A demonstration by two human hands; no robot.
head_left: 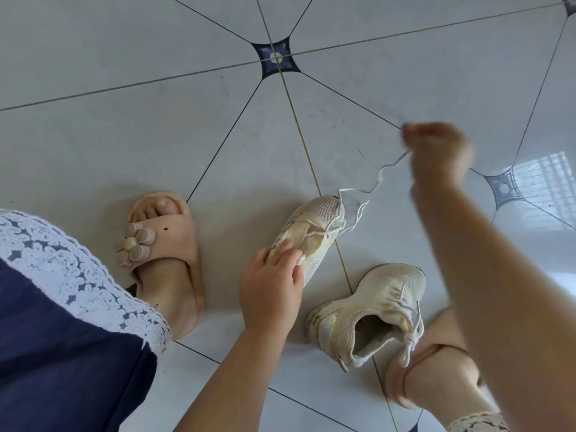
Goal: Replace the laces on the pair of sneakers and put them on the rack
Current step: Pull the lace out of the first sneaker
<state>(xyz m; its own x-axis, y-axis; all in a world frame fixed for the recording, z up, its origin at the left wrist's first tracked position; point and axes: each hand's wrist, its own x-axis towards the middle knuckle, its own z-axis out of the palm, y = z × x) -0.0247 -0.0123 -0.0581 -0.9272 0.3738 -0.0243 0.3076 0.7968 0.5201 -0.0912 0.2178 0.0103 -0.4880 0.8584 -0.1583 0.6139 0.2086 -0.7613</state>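
Two grips, both busy. Found left grip (271, 277) curled over the heel end of the first sneaker (313, 227), fingers (285, 249) pressed into the upper, thumb side hidden. Saw right grip (436, 154) raised above the floor (124, 120), motion-blurred, closed in a pinch on the white lace (378, 177). Traced the lace slack and wavy from that pinch down to the sneaker's toe end, partly threaded across the front eyelets. Noted the held sneaker angled with its toe away from the person; could not tell whether the sole touched the floor. Spotted the second sneaker (374, 304) resting on the floor just beside the first, laced, opening up, next to the right foot in a tan slipper (414, 378). Logged left foot in a matching slipper with flower trim (174, 244) near the left grip, and a navy garment with white lace hem (62, 338) at lower left.
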